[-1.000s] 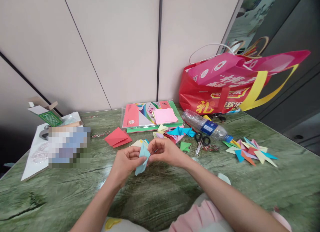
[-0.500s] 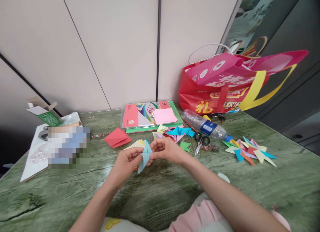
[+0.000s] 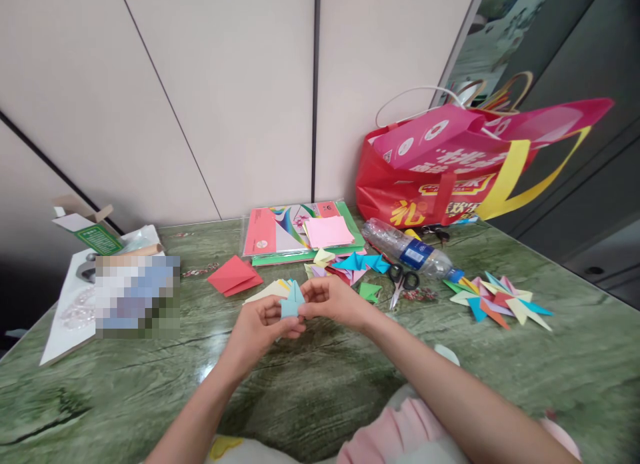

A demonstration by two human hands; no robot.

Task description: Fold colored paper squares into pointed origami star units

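A small folded light-blue origami paper is held up between my two hands above the table. My left hand is closed on its left and lower side, the thumb at the bottom edge. With thumb and fingers pinched, my right hand grips its right edge. The paper's upper part is a point with a crease down the middle; its lower part is partly behind my fingers. Just behind it lie cream paper pieces, partly covered by my left hand. To the left rests a folded red paper.
Behind my hands lie packs of coloured paper with pink sheets on top. Scissors, a plastic bottle and folded paper stars lie to the right. A red bag stands at the back right, an opened box at the left.
The light-blue paper's lower point, which hung down before, is now folded up or hidden, so the piece looks shorter. My left thumb has shifted to its lower edge.
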